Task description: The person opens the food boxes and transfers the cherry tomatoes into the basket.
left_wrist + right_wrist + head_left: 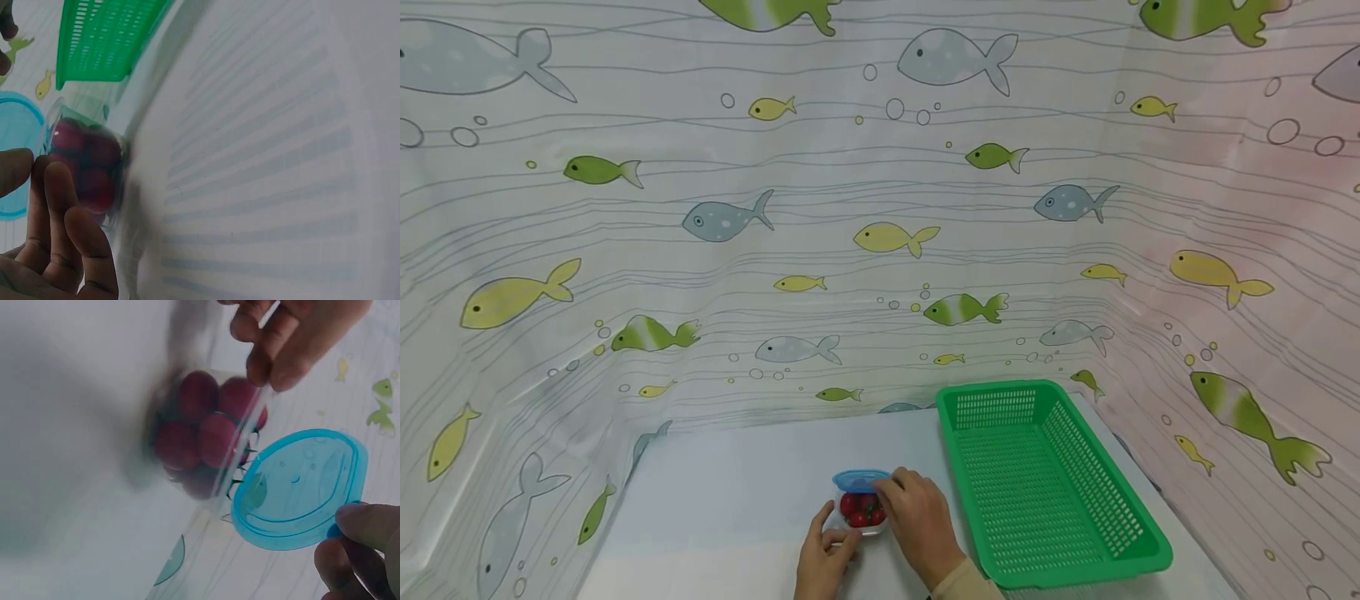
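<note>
A clear plastic container (187,472) holding several cherry tomatoes (855,518) stands on the white table, its top uncovered. Its near left side is held by my left hand (826,557), whose fingers (62,187) lie against the wall by the rim. My right hand (921,518) pinches the edge of a translucent blue lid (300,487) between thumb and fingers. The lid is tilted up over the far side of the opening; in the right wrist view it stands just beside the rim, and whether they touch is hard to tell.
A green plastic basket (1030,492) with perforated walls stands to the right of the container, close to my right hand. Behind and at both sides of the white table (722,492) hangs a fish-patterned curtain (880,200).
</note>
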`<action>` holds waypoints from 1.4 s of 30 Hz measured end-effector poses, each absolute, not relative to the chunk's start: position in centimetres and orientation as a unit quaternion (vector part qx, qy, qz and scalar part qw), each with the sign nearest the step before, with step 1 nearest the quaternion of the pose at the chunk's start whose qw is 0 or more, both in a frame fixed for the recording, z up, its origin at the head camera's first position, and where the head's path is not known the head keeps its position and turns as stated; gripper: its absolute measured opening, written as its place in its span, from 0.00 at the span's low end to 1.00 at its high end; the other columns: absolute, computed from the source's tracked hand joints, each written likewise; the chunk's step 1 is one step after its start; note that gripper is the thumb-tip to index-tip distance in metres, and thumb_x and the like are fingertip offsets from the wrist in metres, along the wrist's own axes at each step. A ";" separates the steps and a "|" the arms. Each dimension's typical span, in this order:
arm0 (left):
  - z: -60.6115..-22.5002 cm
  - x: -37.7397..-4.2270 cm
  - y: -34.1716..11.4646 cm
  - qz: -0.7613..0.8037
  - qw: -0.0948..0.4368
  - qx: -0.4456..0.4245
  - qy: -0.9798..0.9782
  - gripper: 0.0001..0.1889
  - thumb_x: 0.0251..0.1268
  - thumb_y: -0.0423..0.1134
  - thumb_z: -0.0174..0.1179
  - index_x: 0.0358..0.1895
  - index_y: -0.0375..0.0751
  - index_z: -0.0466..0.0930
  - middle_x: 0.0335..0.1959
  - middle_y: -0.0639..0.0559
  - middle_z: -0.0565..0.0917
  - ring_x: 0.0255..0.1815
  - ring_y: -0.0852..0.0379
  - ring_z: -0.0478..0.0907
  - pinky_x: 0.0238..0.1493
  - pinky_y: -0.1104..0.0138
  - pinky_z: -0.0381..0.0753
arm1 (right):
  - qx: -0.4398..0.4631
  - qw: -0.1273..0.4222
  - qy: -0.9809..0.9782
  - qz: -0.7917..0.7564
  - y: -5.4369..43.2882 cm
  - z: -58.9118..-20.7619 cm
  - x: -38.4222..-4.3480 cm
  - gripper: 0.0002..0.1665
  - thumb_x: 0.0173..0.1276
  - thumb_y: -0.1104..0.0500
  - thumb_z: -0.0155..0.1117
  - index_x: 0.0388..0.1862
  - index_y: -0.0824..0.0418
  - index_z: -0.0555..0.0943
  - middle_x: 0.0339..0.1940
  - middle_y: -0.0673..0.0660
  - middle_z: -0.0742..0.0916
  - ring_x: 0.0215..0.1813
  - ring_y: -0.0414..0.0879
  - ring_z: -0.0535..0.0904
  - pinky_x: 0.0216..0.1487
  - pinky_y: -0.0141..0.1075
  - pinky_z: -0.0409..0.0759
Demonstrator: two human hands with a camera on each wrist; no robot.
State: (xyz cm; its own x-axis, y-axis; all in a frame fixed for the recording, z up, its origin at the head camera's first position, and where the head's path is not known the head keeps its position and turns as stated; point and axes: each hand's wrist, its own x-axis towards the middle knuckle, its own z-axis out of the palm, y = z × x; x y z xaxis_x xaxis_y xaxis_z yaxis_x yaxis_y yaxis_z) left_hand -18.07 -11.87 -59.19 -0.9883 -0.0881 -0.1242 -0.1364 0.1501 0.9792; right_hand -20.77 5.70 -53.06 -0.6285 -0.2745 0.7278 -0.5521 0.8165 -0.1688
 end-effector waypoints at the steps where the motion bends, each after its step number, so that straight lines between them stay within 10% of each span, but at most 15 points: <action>1: -59.2 -18.1 -11.8 0.646 0.020 -0.077 0.759 0.46 0.68 0.47 0.67 0.77 0.26 0.51 0.35 0.50 0.86 0.32 0.54 0.83 0.32 0.66 0.78 | 0.227 0.367 -0.882 0.190 5.6 -52.8 -20.9 0.12 0.55 0.62 0.82 0.37 0.52 0.89 0.30 0.46 0.84 0.30 0.37 0.80 0.28 0.30 0.76; 14: -59.3 -18.4 -11.7 0.643 0.031 -0.093 0.759 0.44 0.69 0.46 0.65 0.77 0.26 0.50 0.35 0.51 0.86 0.33 0.53 0.83 0.34 0.64 0.78 | 0.110 0.317 -0.857 0.391 5.2 -49.3 -22.7 0.08 0.65 0.61 0.75 0.43 0.55 0.89 0.32 0.45 0.87 0.32 0.35 0.79 0.34 0.31 0.81; 31: -59.5 -18.1 -11.5 0.645 0.013 -0.082 0.759 0.43 0.69 0.44 0.66 0.76 0.27 0.52 0.33 0.49 0.86 0.31 0.54 0.83 0.30 0.67 0.78 | -0.073 0.056 -0.639 0.764 4.2 -48.5 -27.1 0.18 0.72 0.55 0.69 0.55 0.62 0.86 0.40 0.55 0.88 0.38 0.46 0.82 0.35 0.33 0.76; 42: -59.4 -18.1 -11.5 0.641 0.016 -0.088 0.762 0.42 0.69 0.43 0.65 0.77 0.28 0.52 0.34 0.48 0.86 0.32 0.51 0.84 0.31 0.66 0.78 | -0.128 0.035 -0.625 0.769 4.2 -50.9 -29.2 0.18 0.71 0.58 0.69 0.55 0.66 0.85 0.43 0.58 0.89 0.34 0.42 0.78 0.34 0.35 0.73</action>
